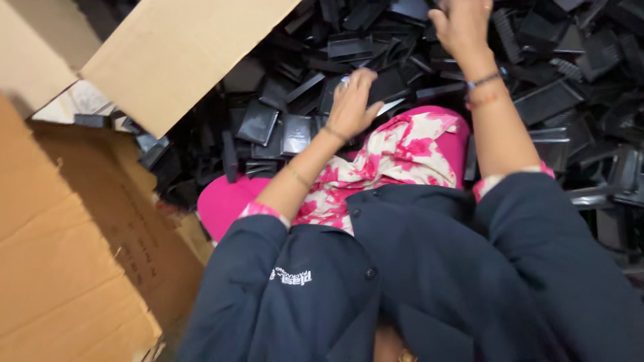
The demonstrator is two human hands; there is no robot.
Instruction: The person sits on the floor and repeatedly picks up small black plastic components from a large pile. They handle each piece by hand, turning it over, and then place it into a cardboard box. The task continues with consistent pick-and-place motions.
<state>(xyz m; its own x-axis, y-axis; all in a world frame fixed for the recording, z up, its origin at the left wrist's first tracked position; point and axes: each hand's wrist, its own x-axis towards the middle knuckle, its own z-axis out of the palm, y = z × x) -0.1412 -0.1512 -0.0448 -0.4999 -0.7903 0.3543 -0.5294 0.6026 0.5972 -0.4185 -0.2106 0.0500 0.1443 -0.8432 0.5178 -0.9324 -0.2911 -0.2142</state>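
A deep pile of flat black plastic parts (543, 100) spreads across the top of the view. My left hand (352, 104) lies palm down on the parts near the pile's front edge, fingers stretched and thumb apart, gripping nothing. My right hand (459, 27) reaches farther into the pile, with its fingertips cut off by the frame's top edge, so whether it holds a part is hidden. Both arms come out of dark blue jacket sleeves (550, 268). A pink and white patterned cloth (402, 157) lies between my forearms.
A large open cardboard box (74, 255) stands at the left, one flap (174, 53) raised over the pile's left side. Several square black trays (258, 124) lie just under that flap. More black parts are stacked at the right edge (617, 174).
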